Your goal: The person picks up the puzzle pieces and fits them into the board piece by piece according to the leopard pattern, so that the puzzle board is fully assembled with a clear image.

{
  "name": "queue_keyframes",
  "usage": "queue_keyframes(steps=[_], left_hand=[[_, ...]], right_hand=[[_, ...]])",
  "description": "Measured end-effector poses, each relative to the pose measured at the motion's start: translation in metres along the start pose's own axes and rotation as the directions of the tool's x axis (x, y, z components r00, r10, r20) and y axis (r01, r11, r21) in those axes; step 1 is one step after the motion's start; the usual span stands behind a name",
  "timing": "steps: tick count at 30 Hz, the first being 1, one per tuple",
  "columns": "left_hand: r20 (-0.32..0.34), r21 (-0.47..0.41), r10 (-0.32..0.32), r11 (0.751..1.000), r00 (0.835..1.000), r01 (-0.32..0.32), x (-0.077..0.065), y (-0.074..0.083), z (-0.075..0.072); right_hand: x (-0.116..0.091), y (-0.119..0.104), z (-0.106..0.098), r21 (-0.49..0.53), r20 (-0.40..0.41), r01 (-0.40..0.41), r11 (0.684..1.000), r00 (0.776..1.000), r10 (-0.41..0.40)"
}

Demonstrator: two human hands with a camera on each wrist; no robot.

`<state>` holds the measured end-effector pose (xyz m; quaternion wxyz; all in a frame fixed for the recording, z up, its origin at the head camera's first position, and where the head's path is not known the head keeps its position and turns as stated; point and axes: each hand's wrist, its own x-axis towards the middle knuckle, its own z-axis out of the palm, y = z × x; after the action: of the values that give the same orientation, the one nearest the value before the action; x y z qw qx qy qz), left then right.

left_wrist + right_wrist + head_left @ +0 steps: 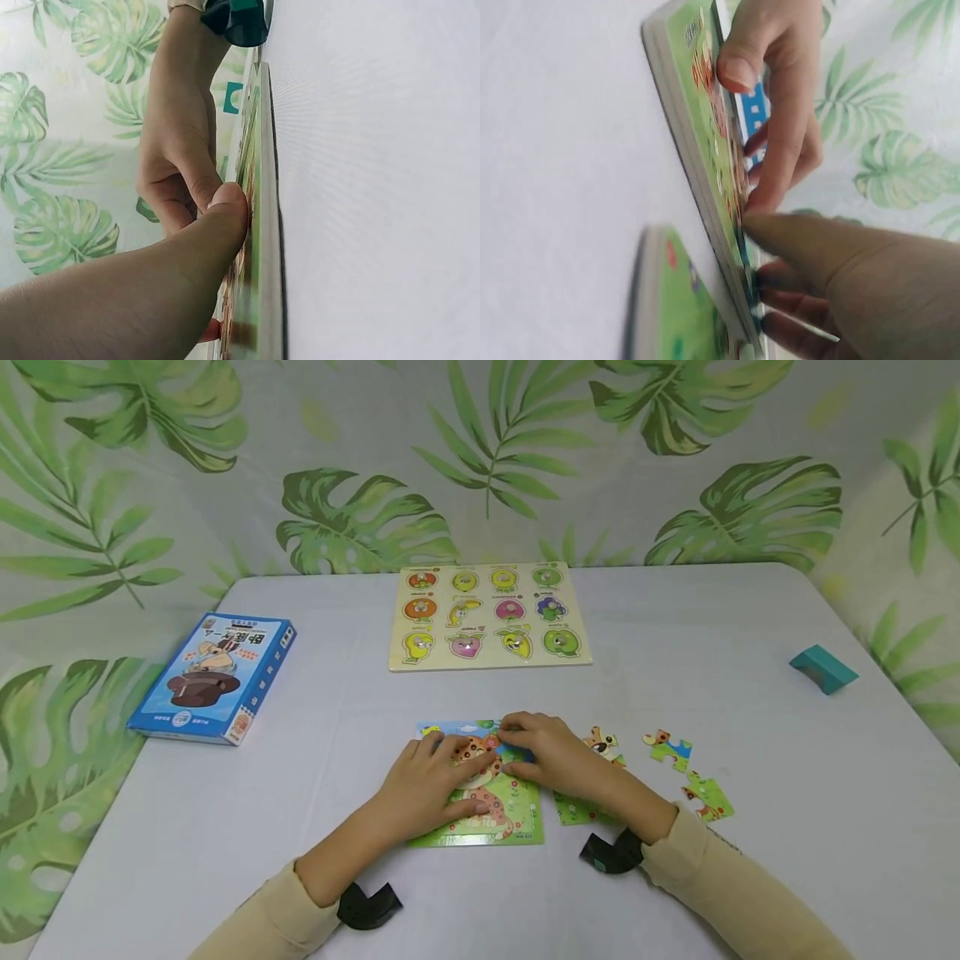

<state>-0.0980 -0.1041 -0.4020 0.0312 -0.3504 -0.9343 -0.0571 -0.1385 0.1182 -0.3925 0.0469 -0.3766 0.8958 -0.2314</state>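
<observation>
A jigsaw puzzle (521, 822) showing a spotted animal on green lies flat near the table's front. My left hand (423, 785) rests on its left and middle, fingers spread and the thumb (229, 199) low on the picture. At the upper right corner of the puzzle, my right hand (555, 752) touches the surface with its fingertips. Both hands' fingertips come close together over the animal's head, which they partly cover. In the right wrist view, the puzzle board (682, 97) appears edge-on beneath both hands.
Partly under my right forearm lies a second green puzzle (572, 810). Two loose clusters of puzzle pieces (670, 749) (707, 796) sit right of it. Behind is a wooden fruit board (480, 618). A blue box (213, 677) lies left, a teal block (823, 668) far right.
</observation>
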Motion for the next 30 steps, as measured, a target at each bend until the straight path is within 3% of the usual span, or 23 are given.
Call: queue_keyframes(steps=[4, 8, 15, 22, 30], left_hand=[[0.010, -0.005, -0.004, 1.000, 1.000, 0.004, 0.000, 0.000, 0.000], [0.033, -0.027, -0.018, 0.999, 0.999, 0.019, 0.000, 0.000, -0.001], [0.011, -0.096, -0.045, 0.994, 0.999, 0.046, -0.002, -0.006, -0.004], [-0.005, -0.235, -0.088, 0.968, 0.996, 0.084, -0.006, -0.017, -0.005], [-0.032, -0.347, -0.177, 0.925, 0.984, 0.155, -0.029, -0.031, -0.008]], right_hand=[[-0.005, 0.002, -0.003, 0.025, 0.047, -0.025, 0.999, 0.999, 0.023], [-0.008, 0.002, -0.005, -0.027, 0.093, -0.009, 1.000, 0.996, 0.011], [-0.011, 0.000, -0.005, -0.057, 0.136, -0.029, 0.998, 0.990, 0.037], [-0.017, -0.001, -0.012, 0.137, 0.120, -0.088, 0.987, 0.990, 0.071], [-0.037, 0.006, -0.040, 0.263, 0.021, -0.123, 0.957, 0.992, 0.122]])
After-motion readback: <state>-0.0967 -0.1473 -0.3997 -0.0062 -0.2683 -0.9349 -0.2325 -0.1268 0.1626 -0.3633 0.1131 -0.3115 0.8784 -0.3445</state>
